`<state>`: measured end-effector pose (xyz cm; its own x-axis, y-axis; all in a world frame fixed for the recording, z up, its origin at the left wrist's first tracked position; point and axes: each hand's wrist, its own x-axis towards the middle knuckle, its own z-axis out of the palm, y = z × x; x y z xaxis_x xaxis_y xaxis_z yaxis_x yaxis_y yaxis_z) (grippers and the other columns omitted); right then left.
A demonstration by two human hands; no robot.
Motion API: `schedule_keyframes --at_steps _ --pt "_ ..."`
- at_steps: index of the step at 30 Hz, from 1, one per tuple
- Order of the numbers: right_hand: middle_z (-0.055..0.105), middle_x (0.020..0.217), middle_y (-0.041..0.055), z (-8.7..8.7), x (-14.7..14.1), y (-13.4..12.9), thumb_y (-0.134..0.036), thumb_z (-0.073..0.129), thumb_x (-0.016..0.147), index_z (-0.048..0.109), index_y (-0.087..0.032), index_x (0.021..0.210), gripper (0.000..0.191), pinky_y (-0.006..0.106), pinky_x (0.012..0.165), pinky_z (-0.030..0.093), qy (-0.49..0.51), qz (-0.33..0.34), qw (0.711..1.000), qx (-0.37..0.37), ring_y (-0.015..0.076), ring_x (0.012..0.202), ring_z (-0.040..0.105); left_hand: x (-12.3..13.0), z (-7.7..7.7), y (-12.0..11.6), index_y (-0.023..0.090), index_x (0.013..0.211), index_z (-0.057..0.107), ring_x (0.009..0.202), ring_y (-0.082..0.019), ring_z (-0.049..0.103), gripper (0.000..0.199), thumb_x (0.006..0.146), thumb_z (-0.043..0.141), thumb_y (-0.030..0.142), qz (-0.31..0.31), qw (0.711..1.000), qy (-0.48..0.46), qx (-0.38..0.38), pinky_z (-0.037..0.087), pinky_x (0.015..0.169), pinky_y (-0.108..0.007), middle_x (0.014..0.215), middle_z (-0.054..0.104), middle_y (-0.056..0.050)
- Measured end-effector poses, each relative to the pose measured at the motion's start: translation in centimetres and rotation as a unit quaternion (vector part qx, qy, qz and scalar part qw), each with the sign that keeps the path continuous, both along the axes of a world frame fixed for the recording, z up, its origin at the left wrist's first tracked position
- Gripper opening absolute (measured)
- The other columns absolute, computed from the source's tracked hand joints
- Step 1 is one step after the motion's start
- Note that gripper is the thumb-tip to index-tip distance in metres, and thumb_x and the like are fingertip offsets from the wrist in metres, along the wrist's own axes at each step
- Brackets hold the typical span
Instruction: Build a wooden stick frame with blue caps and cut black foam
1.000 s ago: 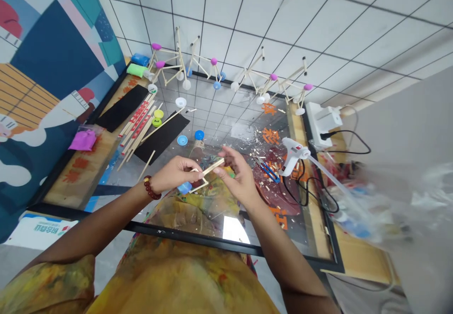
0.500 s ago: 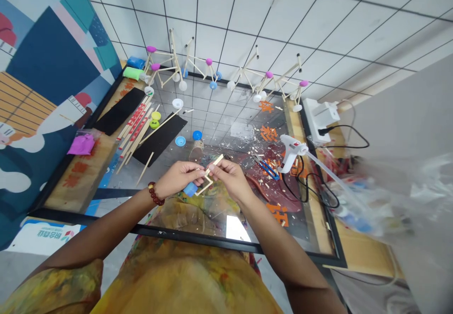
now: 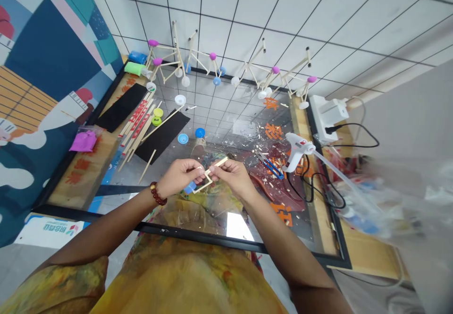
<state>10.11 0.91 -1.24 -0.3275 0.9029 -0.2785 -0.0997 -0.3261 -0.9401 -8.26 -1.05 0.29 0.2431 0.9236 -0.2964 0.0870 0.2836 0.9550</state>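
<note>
Pinching pale, angular wooden-stick frame [image 3: 209,178] w/ both L hand [image 3: 182,177] & R hand [image 3: 233,177], over reflective, black-edged glass tabletop [image 3: 219,111]; prob. best to hold lightly, steadily, w/o twisting.

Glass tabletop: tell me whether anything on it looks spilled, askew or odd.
Small pale scraps lie strewn across the right side of the glass tabletop, around the blue-handled tool. The mess looks odd against the pale wooden sticks with red labels grouped on the left. The held, angled pale-wood frame shows no obvious damage.
</note>
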Motion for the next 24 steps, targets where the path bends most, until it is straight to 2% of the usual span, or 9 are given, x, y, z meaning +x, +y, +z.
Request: schedule_keyframes --at_steps 13,24 --pt "0.071 0.067 0.0012 -0.76 0.26 0.03 -0.036 0.081 0.067 0.073 -0.018 0.076 0.022 0.026 0.060 0.055 0.010 0.000 1.000 0.005 0.0120 0.058 0.064 0.87 0.60 -0.27 0.014 0.067 0.066 0.054 -0.011 0.061 0.018 0.077 0.065 0.029 0.043 0.999 0.027 0.010 0.052 0.056 -0.023 0.061 0.067 -0.003" --pt "0.069 0.064 -0.0002 -0.79 0.01 -0.09 -0.038 0.080 0.067 0.072 -0.018 0.075 0.023 0.026 0.059 0.053 0.006 0.001 1.000 0.018 0.0117 0.057 0.061 0.97 0.27 -0.27 0.014 0.066 0.066 0.054 -0.011 0.060 0.017 0.075 0.065 0.028 0.058 0.998 0.027 0.003 0.051 0.055 -0.023 0.060 0.067 -0.003"
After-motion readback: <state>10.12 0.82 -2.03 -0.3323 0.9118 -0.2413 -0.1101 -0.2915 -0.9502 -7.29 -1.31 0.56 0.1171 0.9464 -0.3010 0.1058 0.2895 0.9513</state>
